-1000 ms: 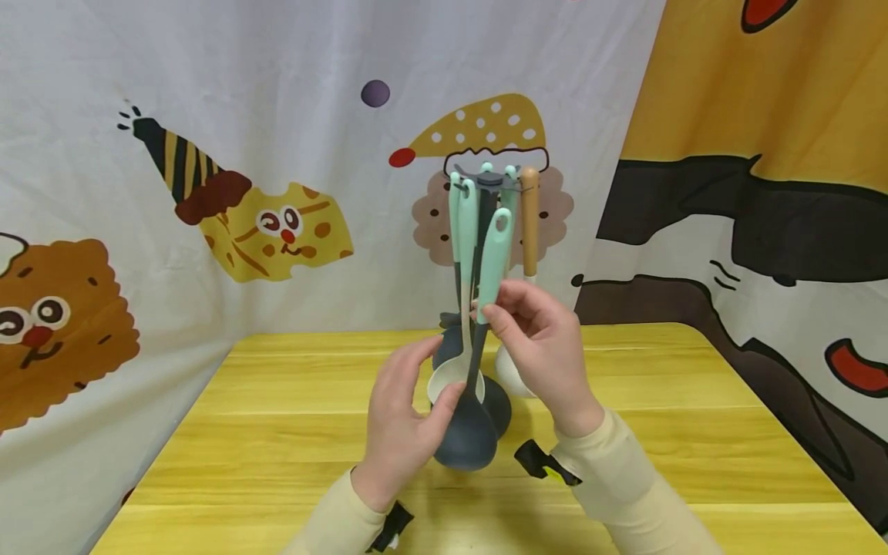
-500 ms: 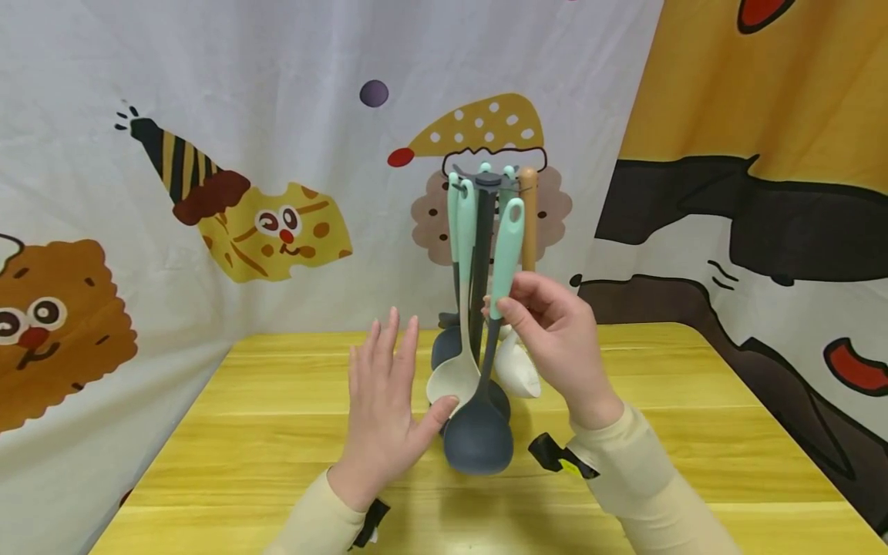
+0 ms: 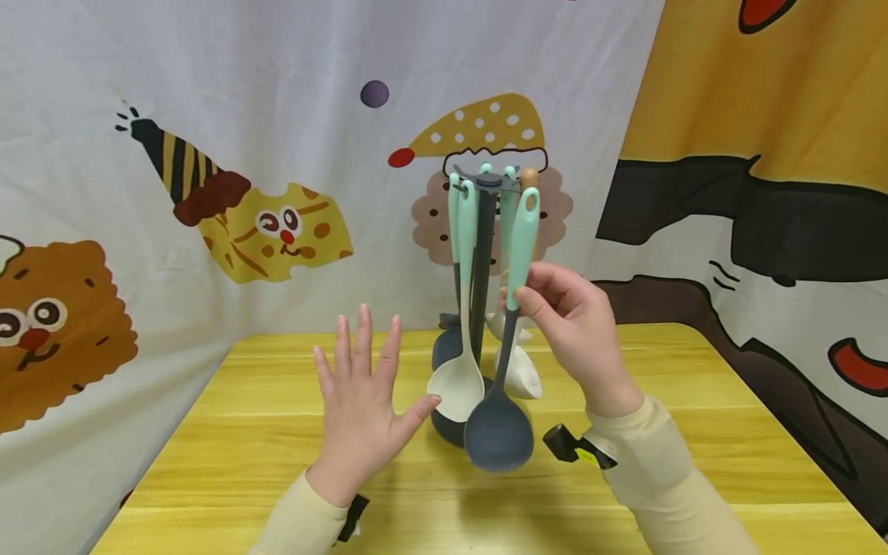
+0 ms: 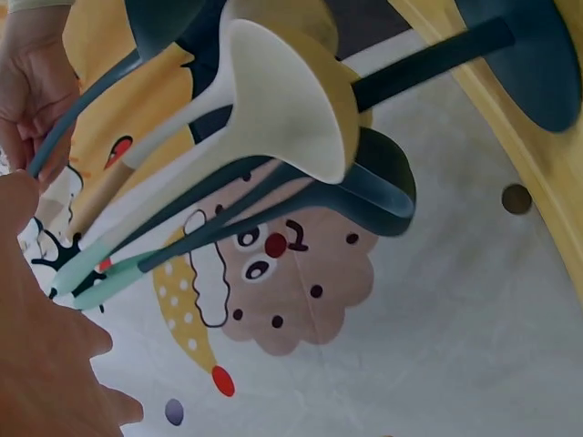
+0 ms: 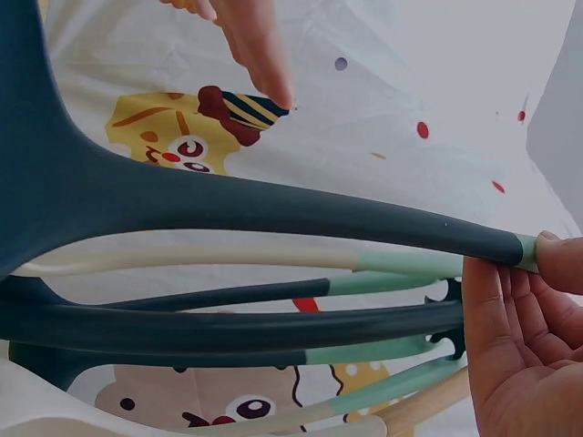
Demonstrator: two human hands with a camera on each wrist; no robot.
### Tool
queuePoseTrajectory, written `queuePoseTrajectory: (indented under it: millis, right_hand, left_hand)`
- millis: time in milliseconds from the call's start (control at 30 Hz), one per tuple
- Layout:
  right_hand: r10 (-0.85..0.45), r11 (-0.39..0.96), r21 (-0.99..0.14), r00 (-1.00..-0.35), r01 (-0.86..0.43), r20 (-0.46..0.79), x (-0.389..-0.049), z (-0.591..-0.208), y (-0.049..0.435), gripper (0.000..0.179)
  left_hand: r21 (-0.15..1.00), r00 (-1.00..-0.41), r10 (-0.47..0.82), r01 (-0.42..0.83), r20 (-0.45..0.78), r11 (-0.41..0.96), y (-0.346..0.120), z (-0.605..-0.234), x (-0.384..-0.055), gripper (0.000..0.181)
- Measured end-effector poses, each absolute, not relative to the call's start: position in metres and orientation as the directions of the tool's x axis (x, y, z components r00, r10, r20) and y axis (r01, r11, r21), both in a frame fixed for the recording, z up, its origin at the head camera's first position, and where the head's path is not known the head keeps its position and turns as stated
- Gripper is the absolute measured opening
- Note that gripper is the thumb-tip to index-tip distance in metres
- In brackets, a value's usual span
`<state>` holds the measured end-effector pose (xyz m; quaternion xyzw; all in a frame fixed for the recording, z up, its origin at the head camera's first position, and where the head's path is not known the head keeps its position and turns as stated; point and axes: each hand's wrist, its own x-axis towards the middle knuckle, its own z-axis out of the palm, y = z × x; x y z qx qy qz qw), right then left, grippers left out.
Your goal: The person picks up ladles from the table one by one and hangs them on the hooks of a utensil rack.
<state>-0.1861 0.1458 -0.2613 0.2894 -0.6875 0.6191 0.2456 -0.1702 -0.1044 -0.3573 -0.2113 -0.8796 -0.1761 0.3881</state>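
My right hand (image 3: 579,327) pinches a dark grey ladle (image 3: 499,435) between thumb and fingers, at the lower end of its mint green handle. The ladle hangs bowl down, slightly tilted, in front of the utensil stand (image 3: 483,277) and to the right of its post. In the right wrist view, the thumb presses where the dark shaft (image 5: 273,205) meets the mint grip. With fingers spread, my left hand (image 3: 361,416) is held up left of the stand, holding nothing. Its thumb tip overlaps the edge of a hanging cream ladle (image 3: 455,389) in the head view.
Several more utensils hang on the stand, including a white one (image 3: 522,374) and one with a wooden handle (image 3: 529,179). The stand's round dark base (image 4: 537,64) shows in the left wrist view. Behind the wooden table (image 3: 264,408) hangs a cartoon-printed curtain (image 3: 291,116).
The right hand has carried the dark ladle to the right, away from the stand's post. The left hand has drawn back to the left from beside the ladle, its fingers spreading.
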Motion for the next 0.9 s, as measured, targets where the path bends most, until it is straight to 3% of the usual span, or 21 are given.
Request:
queuePoseTrajectory:
  millis: [333,700,900]
  right_hand:
    - [-0.121,0.151,-0.798,-0.812,-0.584,0.571,-0.195,-0.253,0.148,0.021]
    - [-0.181,0.18,-0.798,-0.817,-0.575,0.547,-0.209,-0.25,0.146,0.021]
    - [-0.199,0.176,-0.803,-0.819,-0.57,0.538,-0.216,-0.252,0.144,0.022]
  left_hand:
    - [0.138,-0.663,0.221,0.444,0.715,0.885,-0.116,-0.365,-0.175,0.098]
    - [0.18,-0.748,0.173,0.366,0.641,0.913,-0.128,-0.374,-0.182,0.098]
    - [0.198,-0.761,0.162,0.357,0.628,0.913,-0.133,-0.379,-0.184,0.097]
